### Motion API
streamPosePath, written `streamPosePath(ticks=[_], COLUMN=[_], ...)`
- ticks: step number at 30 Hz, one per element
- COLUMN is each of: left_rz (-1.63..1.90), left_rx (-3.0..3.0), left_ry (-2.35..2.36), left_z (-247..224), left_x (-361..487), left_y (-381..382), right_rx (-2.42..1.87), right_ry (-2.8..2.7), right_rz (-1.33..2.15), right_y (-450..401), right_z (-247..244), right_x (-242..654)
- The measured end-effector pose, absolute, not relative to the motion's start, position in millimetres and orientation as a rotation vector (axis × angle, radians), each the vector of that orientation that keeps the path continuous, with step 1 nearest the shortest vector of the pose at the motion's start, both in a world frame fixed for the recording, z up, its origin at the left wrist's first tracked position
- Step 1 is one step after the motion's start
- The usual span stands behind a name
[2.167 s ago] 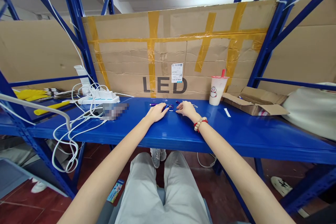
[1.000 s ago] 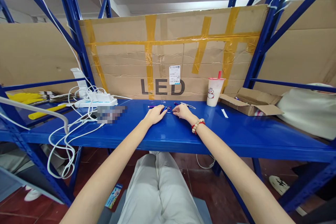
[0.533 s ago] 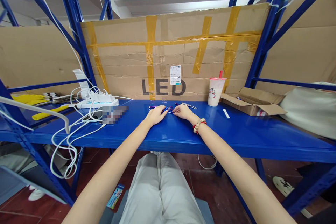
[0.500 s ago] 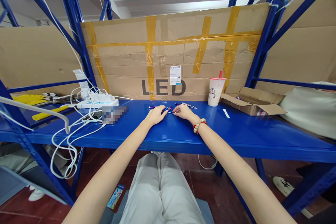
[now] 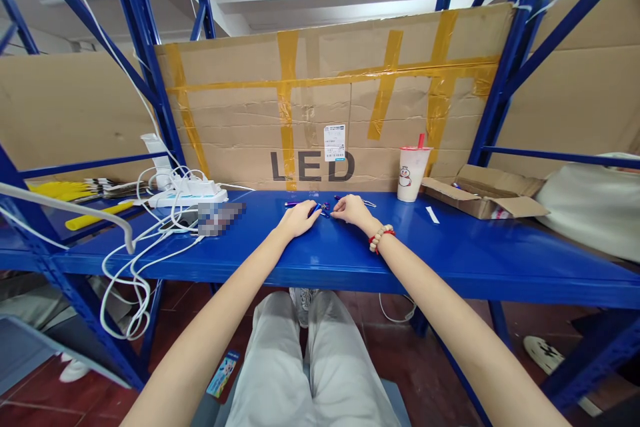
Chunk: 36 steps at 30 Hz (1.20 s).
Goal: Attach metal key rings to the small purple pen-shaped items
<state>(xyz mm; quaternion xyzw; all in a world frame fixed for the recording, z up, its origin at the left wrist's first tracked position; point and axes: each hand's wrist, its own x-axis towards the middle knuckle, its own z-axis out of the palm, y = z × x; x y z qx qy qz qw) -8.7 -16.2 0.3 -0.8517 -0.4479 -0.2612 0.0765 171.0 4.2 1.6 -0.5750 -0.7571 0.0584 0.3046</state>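
On the blue tabletop, my left hand [image 5: 299, 219] is closed around a small blue object [image 5: 316, 209], too small to name. My right hand [image 5: 353, 211] is just to its right, thumb and fingers pinched together; whatever they hold, if anything, is hidden. Small blue and shiny parts [image 5: 326, 207] lie in the gap between both hands. A thin dark purple-blue stick [image 5: 291, 204] pokes out behind my left hand. Past my right hand shows the metal tip of a slim tool [image 5: 370, 203], mostly covered by the fingers.
A lidded cup with a red straw [image 5: 413, 173] stands right of my hands, near a white paper strip [image 5: 433, 215] and an open cardboard box [image 5: 483, 197]. To the left are a power strip [image 5: 187, 196] and tangled white cables [image 5: 135, 280]. A taped cardboard panel [image 5: 240, 120] closes the back.
My right hand has shifted slightly and its fingers cover more of the metal tool. The left hand stays nearly in place. My knees have parted, and a shoe shows between them.
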Motion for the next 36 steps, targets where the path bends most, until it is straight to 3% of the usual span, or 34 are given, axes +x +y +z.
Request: streamPosePath(ticks=[22,29,36], left_rz=[-0.76,-0.746,-0.741], left_rx=[-2.551,-2.543,-2.549], left_ry=[-1.339,-1.331,-1.287], left_z=[0,1,0], left_x=[-9,-9,-10], left_y=[-16,-17,-16], right_rx=[-1.449,-1.457,-1.056], right_ry=[-1.965,-1.806,-1.73], right_rz=[-0.01,0.155,0.661], right_y=[6,4,6], right_z=[2,1,0], right_x=[171,174,163])
